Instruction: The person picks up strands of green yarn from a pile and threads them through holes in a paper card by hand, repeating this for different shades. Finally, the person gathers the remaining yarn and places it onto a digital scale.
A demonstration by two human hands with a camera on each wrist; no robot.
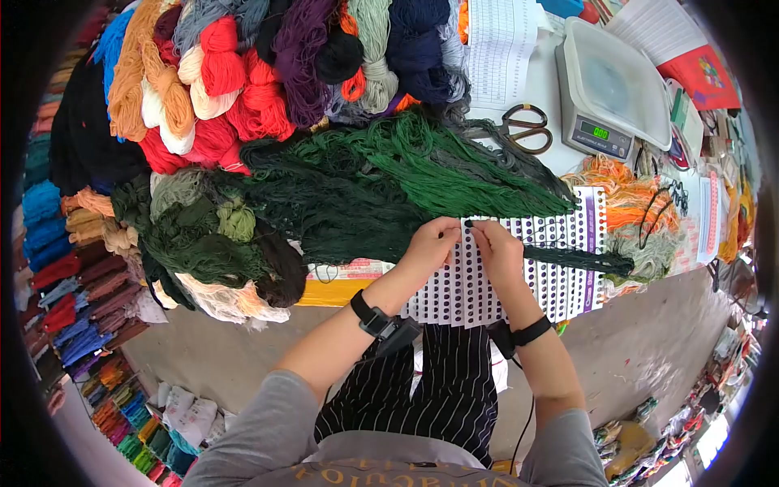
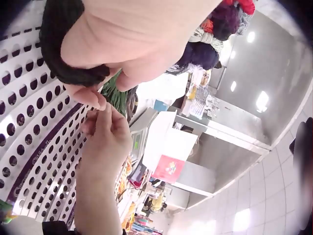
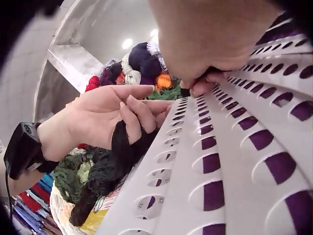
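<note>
White strips punched with rows of holes (image 1: pixel 560 280) lie overlapped at the table's front edge. My left hand (image 1: pixel 436 246) is at their left edge, fingers curled round a hank of dark green yarn (image 2: pixel 61 46), nearly black in both wrist views. At the far end of the strips, my right hand (image 1: pixel 501 252) pinches a dark bit of yarn (image 3: pixel 185 92) close to the holes. Its fingertips come right by the left thumb in the left wrist view. Dark green yarn (image 1: pixel 568 258) also trails rightward across the strips.
Green hanks (image 1: pixel 454 162) spread behind the hands, with red, cream and purple hanks (image 1: pixel 219 65) farther back. Scissors (image 1: pixel 527 130), a scale with a clear tray (image 1: pixel 604 134) and a printed sheet (image 1: pixel 499 49) are at the back right. Orange yarn (image 1: pixel 625 195) lies right of the strips.
</note>
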